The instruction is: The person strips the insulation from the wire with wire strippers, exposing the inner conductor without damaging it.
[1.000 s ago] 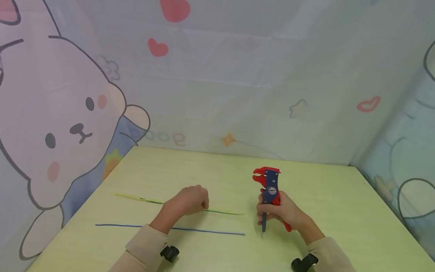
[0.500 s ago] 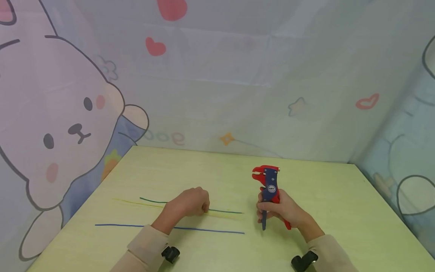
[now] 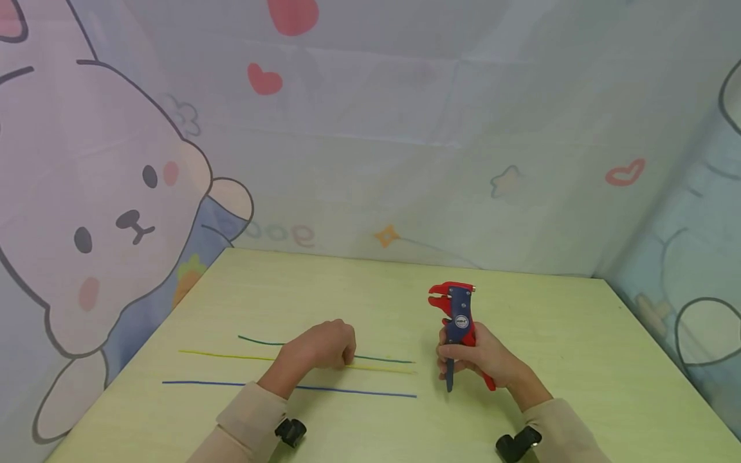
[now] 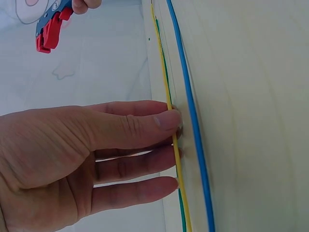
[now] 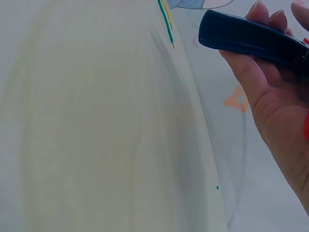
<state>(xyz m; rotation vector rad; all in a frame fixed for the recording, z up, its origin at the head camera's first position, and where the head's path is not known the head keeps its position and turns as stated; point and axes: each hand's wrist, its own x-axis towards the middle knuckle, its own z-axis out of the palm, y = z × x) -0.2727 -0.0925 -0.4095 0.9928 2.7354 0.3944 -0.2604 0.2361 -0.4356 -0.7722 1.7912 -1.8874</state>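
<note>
Between thumb and fingertips, my left hand point(image 3: 324, 344) point(image 4: 96, 154) pinches the yellow wire point(image 3: 226, 355) point(image 4: 163, 67). Just behind it on the table lies the green wire point(image 3: 382, 359) point(image 4: 182, 208); the blue wire point(image 3: 359, 391) point(image 4: 193, 111) lies nearer, passing under the left forearm in the head view. My right hand point(image 3: 492, 360) point(image 5: 270, 92) grips the handles of a blue-and-red wire stripper point(image 3: 461, 308) point(image 4: 53, 29), held upright with its jaws on top. Bare metal shows at the green wire's tip in the right wrist view, near the yellow wire's end point(image 5: 166, 12).
The pale yellow table point(image 3: 579, 360) ends at a printed cloth backdrop point(image 3: 370, 161). A tiny green scrap point(image 5: 217, 187) lies near the table's back edge.
The yellow wire has come away from beside the green one, toward the blue wire, and now lies between them. The left hand has hardly moved; the right hand keeps its grip on the stripper.
</note>
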